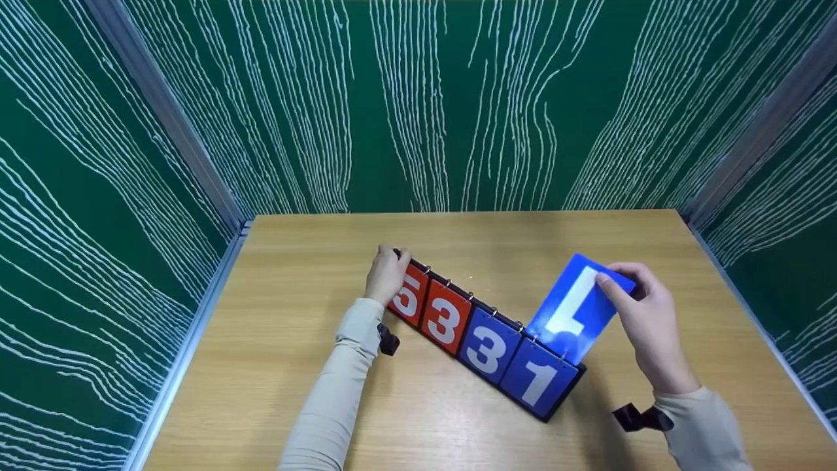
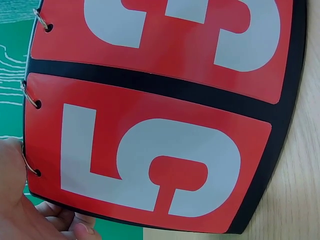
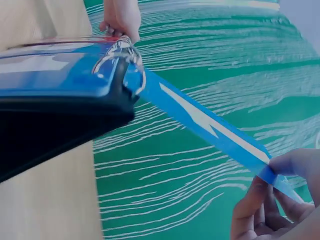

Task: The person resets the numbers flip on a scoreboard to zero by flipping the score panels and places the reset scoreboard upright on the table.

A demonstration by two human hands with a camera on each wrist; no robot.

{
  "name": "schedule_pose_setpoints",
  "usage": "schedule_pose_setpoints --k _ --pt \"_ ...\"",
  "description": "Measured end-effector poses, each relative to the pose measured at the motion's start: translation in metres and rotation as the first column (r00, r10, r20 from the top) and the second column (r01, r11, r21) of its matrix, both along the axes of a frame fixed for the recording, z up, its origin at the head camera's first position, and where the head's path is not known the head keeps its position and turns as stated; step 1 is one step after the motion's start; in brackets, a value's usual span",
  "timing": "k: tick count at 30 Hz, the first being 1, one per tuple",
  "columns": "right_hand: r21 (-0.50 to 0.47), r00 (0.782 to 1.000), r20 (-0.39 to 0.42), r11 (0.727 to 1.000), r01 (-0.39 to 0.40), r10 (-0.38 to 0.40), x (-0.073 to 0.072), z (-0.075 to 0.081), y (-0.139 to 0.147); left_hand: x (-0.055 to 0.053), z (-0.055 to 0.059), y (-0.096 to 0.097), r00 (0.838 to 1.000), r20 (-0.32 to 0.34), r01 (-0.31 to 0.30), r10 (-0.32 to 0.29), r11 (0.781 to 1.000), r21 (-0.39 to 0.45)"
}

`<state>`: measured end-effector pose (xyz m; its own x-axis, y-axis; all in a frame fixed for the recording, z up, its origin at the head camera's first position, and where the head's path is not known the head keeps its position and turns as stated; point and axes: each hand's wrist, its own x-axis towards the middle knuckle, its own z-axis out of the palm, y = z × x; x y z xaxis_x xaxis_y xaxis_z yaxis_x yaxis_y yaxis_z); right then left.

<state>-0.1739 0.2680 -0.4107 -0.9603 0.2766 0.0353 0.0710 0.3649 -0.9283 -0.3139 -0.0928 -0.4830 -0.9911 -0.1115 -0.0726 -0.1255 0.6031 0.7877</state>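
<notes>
A flip scoreboard (image 1: 484, 340) stands slantwise on the table, its black base carrying red cards showing 5 and 3 and blue cards showing 3 and 1. My left hand (image 1: 387, 275) grips its upper left end, next to the red 5 card (image 2: 150, 155). At the other end my right hand (image 1: 647, 320) pinches the free edge of a blue card (image 1: 575, 311) between thumb and fingers. That card is raised above the top edge, still on its metal rings, and its white 1 appears upside down. In the right wrist view the lifted card (image 3: 200, 117) slants away from the rings.
A wooden table (image 1: 314, 275) lies under the scoreboard. Green walls with wavy white lines (image 1: 412, 104) enclose its back and sides, with metal posts (image 1: 176, 118) at the corners. Small black wrist devices (image 1: 389, 340) sit at both cuffs.
</notes>
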Motion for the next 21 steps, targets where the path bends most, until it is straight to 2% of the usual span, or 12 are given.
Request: schedule_pose_setpoints --k 4,8,13,21 --pt "0.049 0.995 -0.102 0.999 0.02 -0.015 0.011 0.006 -0.012 0.0 -0.001 0.0 1.0 -0.01 0.001 -0.001 1.0 -0.001" --pt "0.108 0.981 -0.193 0.994 0.017 0.004 0.022 0.011 -0.023 0.001 -0.002 -0.001 1.0 -0.004 0.002 -0.002 1.0 0.017" --pt "0.184 0.956 -0.29 0.983 0.004 0.051 0.036 0.016 -0.035 0.002 -0.002 -0.002 1.0 0.012 0.005 -0.006 0.999 0.033" --pt "0.19 0.906 -0.415 0.982 -0.007 0.087 0.053 0.015 -0.044 0.001 -0.002 0.0 1.0 -0.001 0.009 -0.009 0.999 0.034"
